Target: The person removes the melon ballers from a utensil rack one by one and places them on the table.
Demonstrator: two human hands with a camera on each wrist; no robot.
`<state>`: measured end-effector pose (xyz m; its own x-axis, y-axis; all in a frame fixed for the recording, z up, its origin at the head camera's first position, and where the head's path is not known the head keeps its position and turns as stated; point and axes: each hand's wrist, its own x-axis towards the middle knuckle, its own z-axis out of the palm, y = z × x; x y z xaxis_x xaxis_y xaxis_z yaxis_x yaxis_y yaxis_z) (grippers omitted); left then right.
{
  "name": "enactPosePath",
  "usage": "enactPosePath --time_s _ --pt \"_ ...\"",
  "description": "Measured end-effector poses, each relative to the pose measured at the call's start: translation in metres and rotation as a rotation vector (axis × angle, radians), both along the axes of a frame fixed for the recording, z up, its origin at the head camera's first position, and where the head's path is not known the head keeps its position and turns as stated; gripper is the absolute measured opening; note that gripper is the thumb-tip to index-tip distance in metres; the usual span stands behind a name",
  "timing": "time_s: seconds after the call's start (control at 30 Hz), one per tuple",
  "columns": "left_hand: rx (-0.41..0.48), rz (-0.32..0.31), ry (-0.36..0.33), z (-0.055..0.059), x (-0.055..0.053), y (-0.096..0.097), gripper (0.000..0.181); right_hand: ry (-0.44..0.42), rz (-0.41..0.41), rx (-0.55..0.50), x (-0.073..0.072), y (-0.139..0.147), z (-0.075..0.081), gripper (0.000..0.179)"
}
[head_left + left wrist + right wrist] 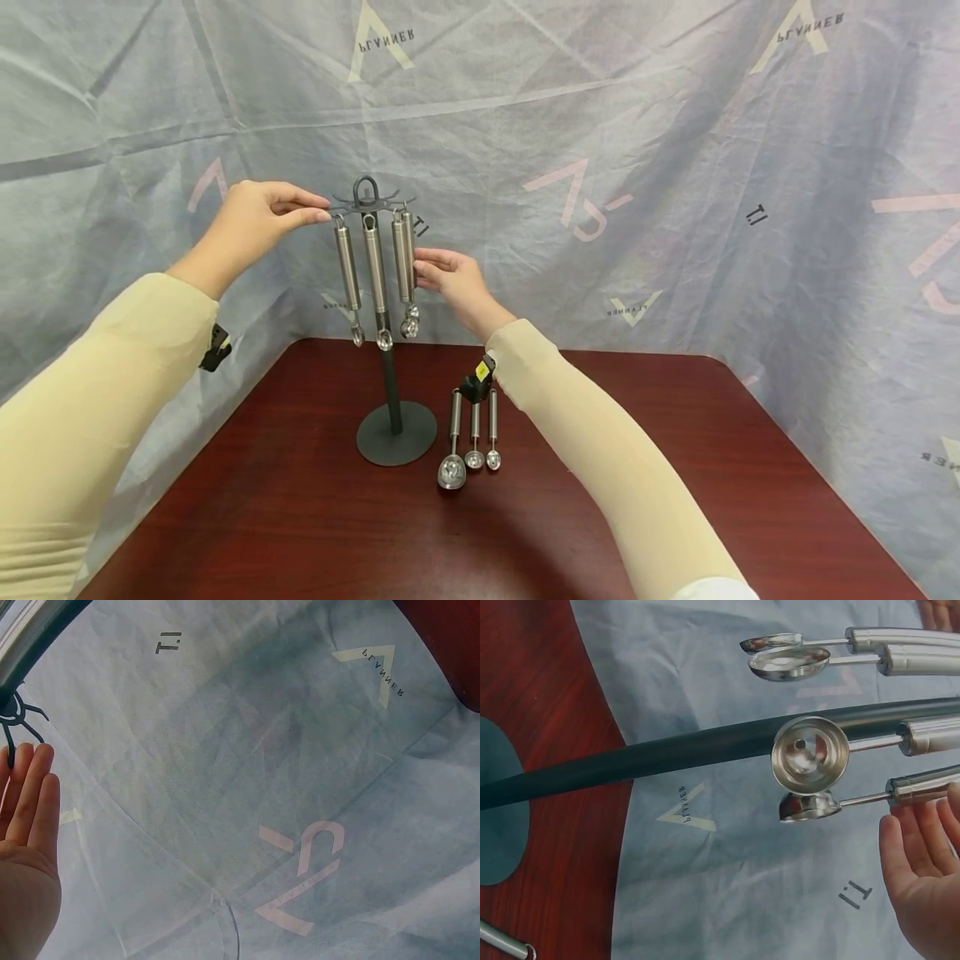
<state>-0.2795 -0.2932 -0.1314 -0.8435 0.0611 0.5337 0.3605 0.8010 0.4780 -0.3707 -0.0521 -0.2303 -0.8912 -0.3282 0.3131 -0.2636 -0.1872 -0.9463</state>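
Observation:
A dark metal rack (392, 392) with a round base stands upright on the table, several steel measuring spoons (376, 271) hanging from its hooks. At the rack's left side, my left hand (255, 217) pinches the end of a hook between thumb and fingertips. Straight fingers of that hand reach the hooks (30, 720) in the left wrist view. On the right, my right hand (459, 287) pinches the handle of the rightmost hanging measuring spoon (922, 785); its fingertips pass behind the handle and the thumb is partly cut off by the frame edge.
Three more measuring spoons (452, 471) lie side by side on the dark red table (300, 517), right of the rack's base and below my right wrist. A grey printed cloth (637, 167) hangs behind the table.

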Motion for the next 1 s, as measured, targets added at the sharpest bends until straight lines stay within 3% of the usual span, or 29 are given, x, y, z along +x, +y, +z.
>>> enactPosePath --time_s 0.37,0.5,0.73,1.0 --pt "0.005 0.011 0.001 -0.001 0.001 0.002 0.045 0.07 -0.012 0.07 0.005 -0.001 0.004 0.027" --pt "0.01 0.007 0.011 -0.001 0.002 0.003 0.044 0.091 -0.055 0.064 0.007 0.001 0.007 0.025" --pt "0.003 0.013 0.024 -0.001 0.004 0.005 0.045 0.082 -0.121 0.043 0.007 0.009 0.009 0.026" --pt "0.007 0.028 0.031 -0.001 0.007 0.006 0.045 0.029 -0.15 0.055 0.005 0.023 0.0 0.028"
